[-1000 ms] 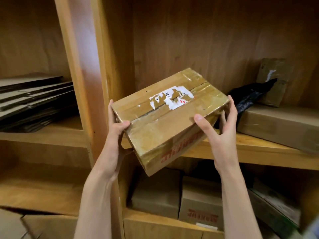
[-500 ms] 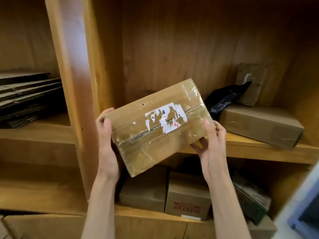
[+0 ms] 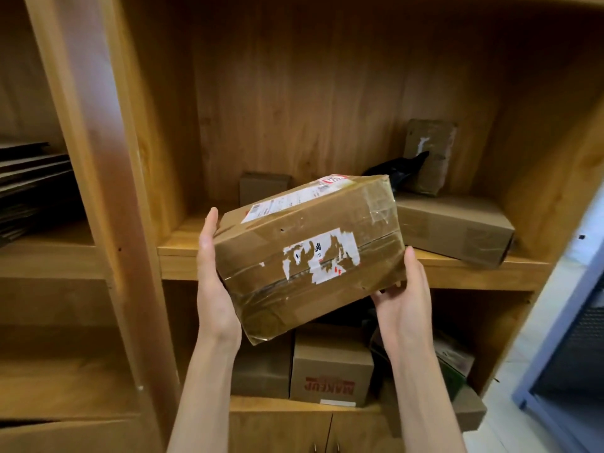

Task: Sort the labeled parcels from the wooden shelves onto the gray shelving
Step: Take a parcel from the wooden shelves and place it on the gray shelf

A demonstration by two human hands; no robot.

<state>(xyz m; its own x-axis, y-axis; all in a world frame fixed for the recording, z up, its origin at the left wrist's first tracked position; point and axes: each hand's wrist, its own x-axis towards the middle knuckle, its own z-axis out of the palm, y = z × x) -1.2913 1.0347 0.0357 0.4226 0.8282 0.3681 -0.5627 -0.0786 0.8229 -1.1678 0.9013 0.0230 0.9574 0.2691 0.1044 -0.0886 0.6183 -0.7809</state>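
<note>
- Left hand point(image 3: 212, 286), centre of the frame: fingers straight and pressed flat against the left end of a taped cardboard parcel point(image 3: 307, 256), thumb tip raised above its top edge.
- Right hand point(image 3: 403, 299): palm cupped under the parcel's lower right corner, thumb upright along the right end; the other fingers are mostly hidden beneath, so their curl is unclear.
- The parcel is held tilted in the air in front of the wooden shelf point(image 3: 353, 266), clear of its board.
- Facing side carries a torn white label point(image 3: 322, 255), print unreadable; the top carries a shipping label point(image 3: 297, 199), too blurred to read.
- Behind, at right: a long cardboard box point(image 3: 454, 227), a black bag point(image 3: 397, 170) and a small parcel point(image 3: 429, 155) leaning on the back wall.
- Behind, at left: a small box point(image 3: 261, 188).
- Below: a box printed "MAKEUP" upside down point(image 3: 330, 371).
- Left edge: flat cardboard sheets point(image 3: 29, 188).
- Lower right: gray shelving point(image 3: 568, 354).
</note>
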